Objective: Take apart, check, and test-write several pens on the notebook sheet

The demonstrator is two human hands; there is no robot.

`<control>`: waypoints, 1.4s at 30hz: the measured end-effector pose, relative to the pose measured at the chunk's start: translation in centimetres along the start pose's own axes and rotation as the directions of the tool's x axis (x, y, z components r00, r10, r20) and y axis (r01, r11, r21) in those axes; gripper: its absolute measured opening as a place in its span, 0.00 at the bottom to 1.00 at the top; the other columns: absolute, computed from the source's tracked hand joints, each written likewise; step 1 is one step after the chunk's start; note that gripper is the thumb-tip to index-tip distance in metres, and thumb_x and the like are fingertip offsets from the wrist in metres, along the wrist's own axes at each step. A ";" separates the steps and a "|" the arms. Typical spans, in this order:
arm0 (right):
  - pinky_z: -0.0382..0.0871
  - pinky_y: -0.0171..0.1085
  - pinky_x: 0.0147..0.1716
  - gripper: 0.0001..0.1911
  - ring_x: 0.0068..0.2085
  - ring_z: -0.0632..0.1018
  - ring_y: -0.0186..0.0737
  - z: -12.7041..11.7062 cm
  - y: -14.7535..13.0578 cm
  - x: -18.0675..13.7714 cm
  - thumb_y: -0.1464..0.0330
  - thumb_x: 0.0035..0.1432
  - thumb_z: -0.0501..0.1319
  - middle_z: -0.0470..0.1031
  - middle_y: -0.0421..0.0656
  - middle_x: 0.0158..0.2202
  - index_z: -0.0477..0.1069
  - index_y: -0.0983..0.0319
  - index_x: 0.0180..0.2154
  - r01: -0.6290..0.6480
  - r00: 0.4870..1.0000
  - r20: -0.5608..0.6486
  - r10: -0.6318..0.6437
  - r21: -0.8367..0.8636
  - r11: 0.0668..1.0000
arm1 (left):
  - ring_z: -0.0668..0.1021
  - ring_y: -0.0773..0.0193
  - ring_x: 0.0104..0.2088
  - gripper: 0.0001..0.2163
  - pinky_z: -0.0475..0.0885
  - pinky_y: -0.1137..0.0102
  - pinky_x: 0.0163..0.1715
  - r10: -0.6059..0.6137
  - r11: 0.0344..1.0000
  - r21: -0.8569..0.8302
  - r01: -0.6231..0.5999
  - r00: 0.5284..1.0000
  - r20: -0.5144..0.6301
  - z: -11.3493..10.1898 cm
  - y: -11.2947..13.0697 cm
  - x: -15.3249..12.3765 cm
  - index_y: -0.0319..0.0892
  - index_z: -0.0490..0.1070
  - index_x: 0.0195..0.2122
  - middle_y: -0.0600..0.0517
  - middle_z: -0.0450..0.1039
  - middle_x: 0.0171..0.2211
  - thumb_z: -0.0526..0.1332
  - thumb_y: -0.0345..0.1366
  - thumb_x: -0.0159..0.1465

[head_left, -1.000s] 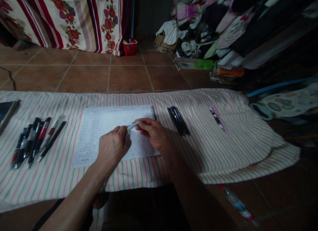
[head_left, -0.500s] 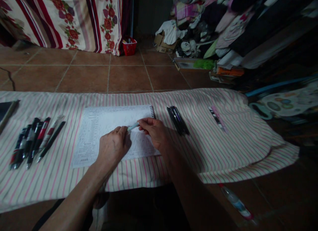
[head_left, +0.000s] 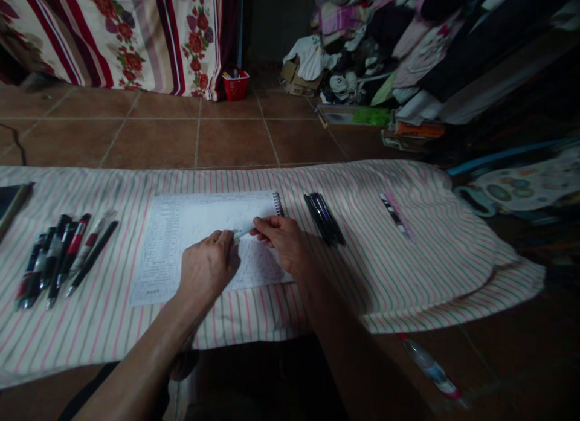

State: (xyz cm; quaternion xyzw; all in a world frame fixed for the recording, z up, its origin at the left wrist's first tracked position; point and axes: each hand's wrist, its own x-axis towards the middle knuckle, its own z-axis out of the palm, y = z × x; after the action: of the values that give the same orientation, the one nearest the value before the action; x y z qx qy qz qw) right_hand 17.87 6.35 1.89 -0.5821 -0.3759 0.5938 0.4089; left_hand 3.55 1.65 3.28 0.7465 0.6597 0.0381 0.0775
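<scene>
A pale green pen (head_left: 243, 232) lies level between my two hands, just above an open spiral notebook (head_left: 190, 228) full of printed writing. My left hand (head_left: 207, 268) is curled shut round one end of the pen. My right hand (head_left: 281, 240) pinches the other end with its fingertips. Both hands rest over the right half of the page. The notebook lies on a pink-and-green striped cloth (head_left: 408, 270) spread on the floor.
A row of several pens (head_left: 61, 255) lies at the left of the cloth, a dark bundle of pens (head_left: 324, 218) right of the notebook, and one pen (head_left: 396, 217) further right. A dark book (head_left: 9, 200) is at the far left. A red basket (head_left: 236, 84) and piled clothes stand behind.
The hands have come slightly closer together on the pen, so less of it shows. Nothing else has moved.
</scene>
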 end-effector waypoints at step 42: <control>0.57 0.31 0.23 0.08 0.22 0.68 0.27 -0.4 -0.3 -0.3 0.66 0.47 0.65 0.74 0.39 0.22 0.72 0.64 0.22 0.015 0.999 0.034 -0.014 -0.006 1.000 | 0.77 0.60 0.31 0.10 0.60 0.69 0.24 -0.006 1.000 -0.017 0.006 1.000 -0.009 -0.1 0.3 0.1 0.42 0.69 0.37 0.50 0.75 0.33 0.50 0.36 0.63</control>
State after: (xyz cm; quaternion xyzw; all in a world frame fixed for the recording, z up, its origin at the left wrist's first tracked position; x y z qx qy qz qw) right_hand 18.25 6.20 2.26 -0.5704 -0.3887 0.5996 0.4050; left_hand 3.83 1.69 3.39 0.7438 0.6619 0.0468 0.0808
